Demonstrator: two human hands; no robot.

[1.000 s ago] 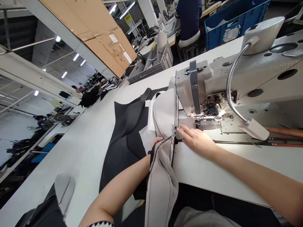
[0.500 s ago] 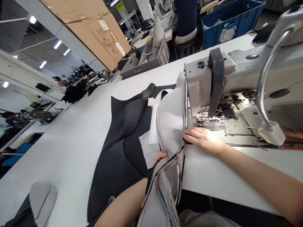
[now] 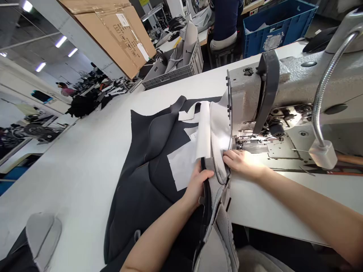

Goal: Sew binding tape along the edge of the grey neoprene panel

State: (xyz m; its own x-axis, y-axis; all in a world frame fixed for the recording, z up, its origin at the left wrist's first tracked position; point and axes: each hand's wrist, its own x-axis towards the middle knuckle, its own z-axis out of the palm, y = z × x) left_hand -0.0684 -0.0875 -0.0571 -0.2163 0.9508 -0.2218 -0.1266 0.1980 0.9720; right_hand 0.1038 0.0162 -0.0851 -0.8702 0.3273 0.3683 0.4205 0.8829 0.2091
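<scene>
A grey padded cover piece (image 3: 218, 158) with piping runs from my lap up to the needle area of the grey sewing machine (image 3: 283, 87). My left hand (image 3: 198, 185) pinches the grey piece's edge from the left, thumb on top. Just before the presser foot, my right hand (image 3: 241, 162) presses its fingers on the seam of the same piece. Beneath and to the left lies a large black fabric panel (image 3: 141, 166) with white backing patches (image 3: 184, 162).
The machine's gooseneck lamp (image 3: 320, 151) hangs over the white table (image 3: 85, 151). A grey crate (image 3: 181, 71) of parts, cardboard boxes (image 3: 113, 30) and a blue bin (image 3: 278, 26) stand beyond. Another person (image 3: 224, 22) sits at the back. A grey pad (image 3: 42, 234) lies at lower left.
The grey piece has been turned over at the needle, showing a white strip and black edge. My left hand moved up and right onto its edge. My right hand stayed put.
</scene>
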